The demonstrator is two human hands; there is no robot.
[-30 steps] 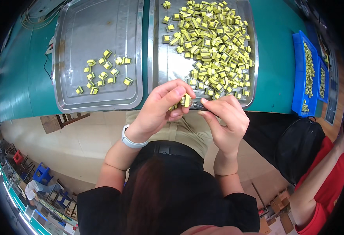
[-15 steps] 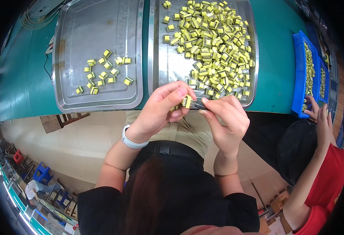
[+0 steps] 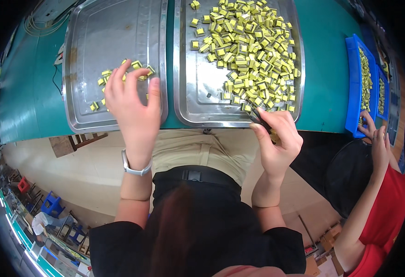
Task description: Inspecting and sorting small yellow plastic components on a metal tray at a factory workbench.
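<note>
My left hand [image 3: 135, 104] is over the near part of the left metal tray [image 3: 105, 34], fingers bent and apart, partly covering a loose group of small yellow transformers [image 3: 136, 63]. I see nothing held in it. At the near edge of the right metal tray [image 3: 191, 111], my right hand [image 3: 280, 138] pinches a slim black tweezers-like tool [image 3: 261, 119]; its exact kind is partly hidden by the fingers. A bit of yellow shows beneath those fingers, too covered to identify. Beyond that hand lies a large heap of yellow transformers [image 3: 248, 51] with pins.
Both trays lie on a green tabletop [image 3: 324, 92]. A small dark piece [image 3: 209, 95] lies in the right tray. At the right, a co-worker's hand [image 3: 368, 125] reaches into a blue bin [image 3: 351, 111] of yellow parts. A cable [image 3: 55, 76] lies left of the trays.
My left hand has moved from in front of me to the left tray and opened. My right hand has shifted slightly right with the black tool. The hands are now apart.
</note>
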